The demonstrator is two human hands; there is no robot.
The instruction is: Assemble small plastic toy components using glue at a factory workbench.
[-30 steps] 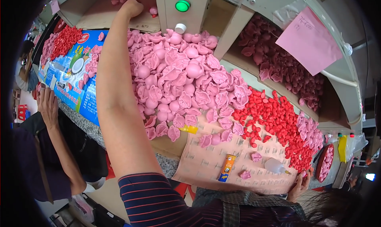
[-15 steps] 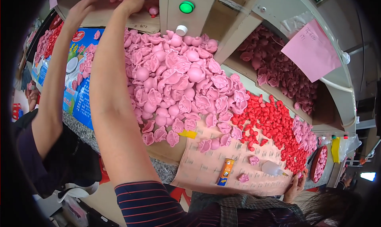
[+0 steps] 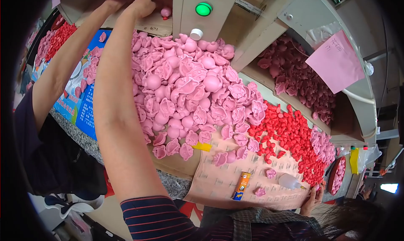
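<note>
Speckled workbench (image 3: 174,185), backed by a grey cabinet (image 3: 184,7), bears a broad heap of pink shell-shaped pieces (image 3: 185,83) at centre, with a smaller heap of red pieces (image 3: 290,133) adjoining at right. Your left hand (image 3: 145,6) reaches into the upper-left compartment (a co-worker's forearm (image 3: 69,64) enters beside it) and your right hand (image 3: 310,199) lies below the red heap; whether either hand's fingers are together or apart cannot be told. Smaller items are a squeeze bottle (image 3: 289,181), an orange-and-blue packet (image 3: 241,186) and, near your left hand, a round pink piece (image 3: 166,12).
</note>
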